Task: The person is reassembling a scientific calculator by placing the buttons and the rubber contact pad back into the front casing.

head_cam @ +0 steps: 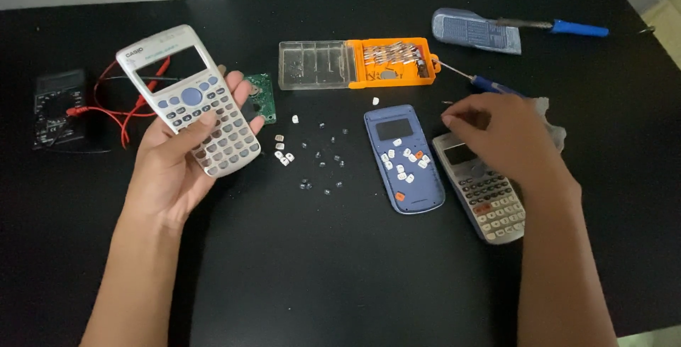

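Left hand raised, gripping calculator shell.

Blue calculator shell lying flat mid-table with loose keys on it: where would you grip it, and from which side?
Judging by its pose, take the blue shell by its two long edges, coming from above. It lies flat, and the loose keys resting on it would probably spill unless it stays level.

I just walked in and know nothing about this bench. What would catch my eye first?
Probably the grey calculator front shell with its empty screen window, held up in the left hand on the left. Small loose white and dark keys lie scattered mid-table, beside a blue calculator back panel with more keys in it. The right hand pinches something tiny above a second grey calculator.
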